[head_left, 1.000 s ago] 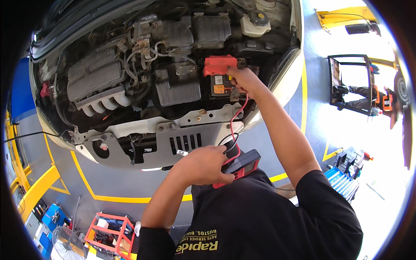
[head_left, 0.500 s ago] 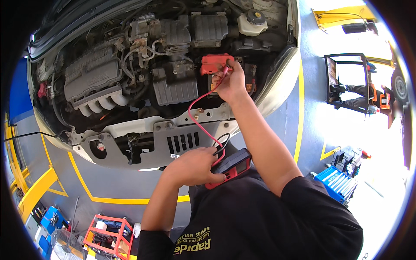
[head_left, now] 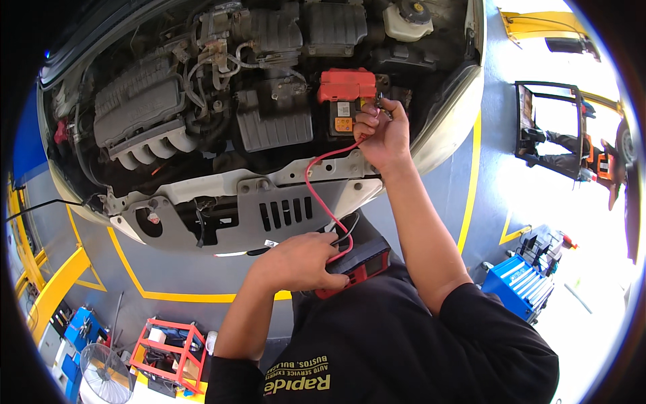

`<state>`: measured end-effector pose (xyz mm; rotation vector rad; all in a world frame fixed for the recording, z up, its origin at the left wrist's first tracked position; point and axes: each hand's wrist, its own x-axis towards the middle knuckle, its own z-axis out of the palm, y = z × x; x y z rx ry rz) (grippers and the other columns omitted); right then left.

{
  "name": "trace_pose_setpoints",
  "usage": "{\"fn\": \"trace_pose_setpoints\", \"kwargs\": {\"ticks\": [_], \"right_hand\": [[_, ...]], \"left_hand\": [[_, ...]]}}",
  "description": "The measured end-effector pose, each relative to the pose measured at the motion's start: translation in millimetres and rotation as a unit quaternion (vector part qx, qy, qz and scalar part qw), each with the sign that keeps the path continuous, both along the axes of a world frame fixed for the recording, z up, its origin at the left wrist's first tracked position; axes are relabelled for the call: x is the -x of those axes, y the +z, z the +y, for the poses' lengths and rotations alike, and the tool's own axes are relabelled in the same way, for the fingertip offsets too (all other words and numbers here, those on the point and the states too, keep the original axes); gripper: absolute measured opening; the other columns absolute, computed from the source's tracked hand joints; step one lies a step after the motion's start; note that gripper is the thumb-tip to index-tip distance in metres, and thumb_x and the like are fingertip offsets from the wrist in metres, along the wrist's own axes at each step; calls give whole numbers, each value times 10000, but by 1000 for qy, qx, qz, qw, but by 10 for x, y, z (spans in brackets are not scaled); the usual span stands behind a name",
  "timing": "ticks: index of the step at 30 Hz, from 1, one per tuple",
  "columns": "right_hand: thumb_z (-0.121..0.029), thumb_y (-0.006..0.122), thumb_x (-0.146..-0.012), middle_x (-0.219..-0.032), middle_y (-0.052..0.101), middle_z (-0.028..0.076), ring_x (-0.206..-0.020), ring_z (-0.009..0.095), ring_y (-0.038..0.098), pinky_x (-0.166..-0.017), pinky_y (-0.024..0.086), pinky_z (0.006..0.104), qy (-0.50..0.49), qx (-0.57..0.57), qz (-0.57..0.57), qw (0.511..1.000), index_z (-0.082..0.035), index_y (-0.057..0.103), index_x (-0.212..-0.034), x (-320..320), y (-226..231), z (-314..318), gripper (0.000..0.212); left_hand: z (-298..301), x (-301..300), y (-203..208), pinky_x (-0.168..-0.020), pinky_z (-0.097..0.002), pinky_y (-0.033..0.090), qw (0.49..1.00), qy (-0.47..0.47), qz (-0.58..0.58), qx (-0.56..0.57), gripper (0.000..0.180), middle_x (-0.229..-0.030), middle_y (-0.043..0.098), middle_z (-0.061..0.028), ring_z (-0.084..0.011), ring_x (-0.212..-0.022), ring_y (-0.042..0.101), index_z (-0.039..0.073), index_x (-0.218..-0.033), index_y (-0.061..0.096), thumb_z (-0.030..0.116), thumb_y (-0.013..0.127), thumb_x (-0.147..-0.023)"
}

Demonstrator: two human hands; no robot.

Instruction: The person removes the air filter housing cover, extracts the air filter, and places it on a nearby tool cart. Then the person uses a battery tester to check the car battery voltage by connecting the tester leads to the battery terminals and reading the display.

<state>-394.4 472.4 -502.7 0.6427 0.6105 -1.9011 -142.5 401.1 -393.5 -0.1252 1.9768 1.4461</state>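
The right hand (head_left: 389, 138) is curled, its fingers closed around the end of a red lead (head_left: 309, 176); the tip in that grip is too small and dark to make out. The left hand (head_left: 296, 262) is wrapped around one side of a red and black meter (head_left: 365, 260), thumb on the red part, and hides some of its body. A black lead (head_left: 349, 231) loops just beside its fingertips.

The right hand covers part of a battery (head_left: 343, 124), whose red cover (head_left: 346, 85) sits just above the fingers. Left of the battery is a ribbed black box (head_left: 274, 126), and farther left a dark engine cover (head_left: 138, 104). A white reservoir (head_left: 408, 28) with a black cap stands beyond the hand. The pale fender (head_left: 439, 145) runs to the right of the forearm. Between the meter and the battery lie a metal crossbar (head_left: 208, 183) and a grey slotted panel (head_left: 250, 214); the red lead crosses over both in a bend.

The meter is down by the dark shirt (head_left: 404, 337), nearer the body than the right hand. On the floor around stand a blue tool cart (head_left: 515, 289), a red-framed cart (head_left: 165, 365) and a fan (head_left: 105, 374); a co-worker is partly visible at far right.
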Motion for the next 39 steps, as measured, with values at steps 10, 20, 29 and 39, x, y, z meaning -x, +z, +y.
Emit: {"fn": "trace_pose_setpoints", "kwargs": {"ticks": [10,20,29,39], "right_hand": [[-247,573,-958,-765,478,-15,-629,104,460,-534,337,257,108,-7,75,991,-130,434,-849,37,35,117,212],[-128,631,-834,-964,693,163,-910,322,716,-762,546,419,355,-461,708,401,-80,691,-1149,215,206,-29,324],[-378,836,-776,-1161,653,121,-914,330,741,-737,621,442,455,-315,830,74,-33,564,-1276,339,-39,-727,666],[-458,780,-837,-1128,637,173,-867,365,734,-745,623,434,510,-177,840,-42,23,549,-1316,632,-44,-897,717]], "left_hand": [[-133,131,-91,-945,-431,482,997,-4,-60,-46,627,-1120,612,-182,-356,-1098,604,-73,-1034,732,509,694,-803],[-282,210,-199,-858,-435,476,996,24,-42,-70,562,-1067,599,-147,-367,-994,611,-59,-1022,710,465,732,-821],[-116,394,-474,-941,-453,484,991,69,-8,-113,631,-1194,624,-194,-387,-1078,620,-73,-1037,736,516,679,-816],[-99,371,-641,-905,-458,490,984,96,21,-145,587,-1140,620,-195,-390,-1024,626,-80,-958,721,487,670,-817]]}}
